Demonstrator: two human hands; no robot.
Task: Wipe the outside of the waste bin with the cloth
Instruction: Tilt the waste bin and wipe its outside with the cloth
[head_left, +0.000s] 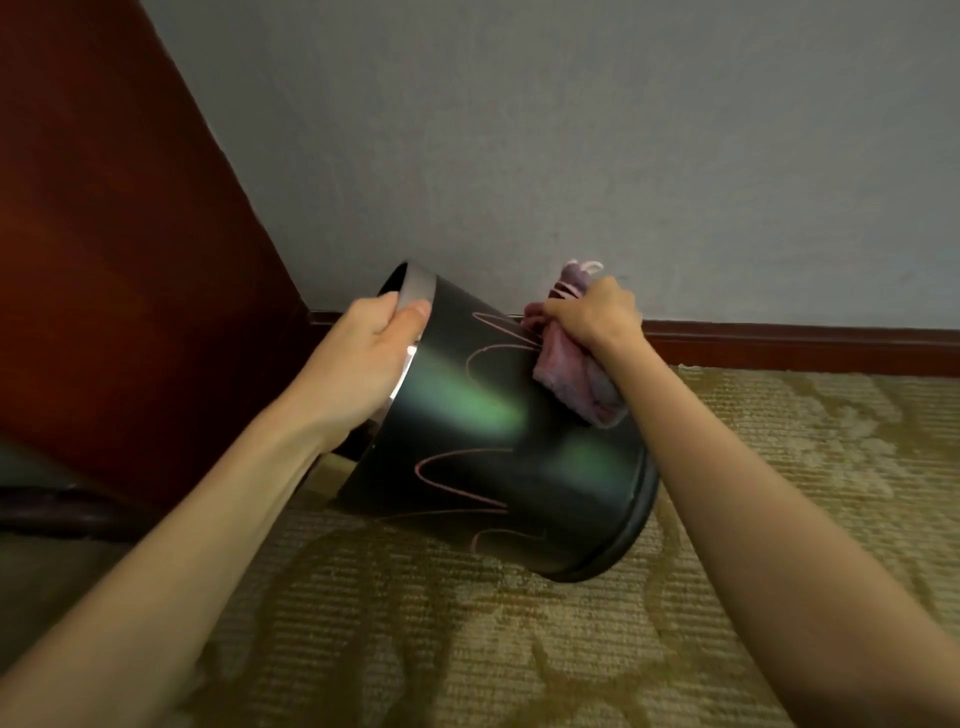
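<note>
A black glossy waste bin (498, 447) with a silver rim band and pink scribble lines lies tilted on the carpet, its mouth facing left and its base at the lower right. My left hand (363, 358) grips the silver rim, thumb over the band. My right hand (592, 312) is closed on a bunched pink cloth (571, 379), which presses against the bin's upper right side. Part of the cloth sticks up above my fist.
A dark red-brown wooden panel (119, 260) stands at the left. Behind the bin a grey wall (571, 130) meets a dark wooden skirting board (805, 345). Patterned beige carpet (519, 649) covers the floor. A dark rounded object (57, 509) lies at the far left.
</note>
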